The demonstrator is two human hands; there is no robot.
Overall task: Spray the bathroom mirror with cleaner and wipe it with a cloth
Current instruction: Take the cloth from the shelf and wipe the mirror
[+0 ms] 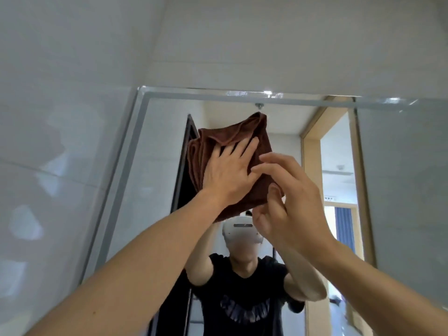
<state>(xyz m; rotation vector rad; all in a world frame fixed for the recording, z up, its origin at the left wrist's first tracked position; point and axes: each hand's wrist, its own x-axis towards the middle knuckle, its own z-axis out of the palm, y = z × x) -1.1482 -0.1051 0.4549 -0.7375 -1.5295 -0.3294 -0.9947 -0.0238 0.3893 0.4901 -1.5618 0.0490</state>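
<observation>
A folded brown cloth (218,139) lies flat against the upper part of the bathroom mirror (400,190). My left hand (228,173) presses on the cloth with its fingers spread. My right hand (288,197) is at the cloth's right edge, fingers curled and pinching its lower right corner. The mirror reflects a person in a black T-shirt with both arms raised. No spray bottle is in view.
The mirror has a metal frame (242,97) along its top and left side. White glossy wall tiles (60,141) fill the left and the area above. A dark door (186,166) and a wood-framed doorway (312,141) show as reflections.
</observation>
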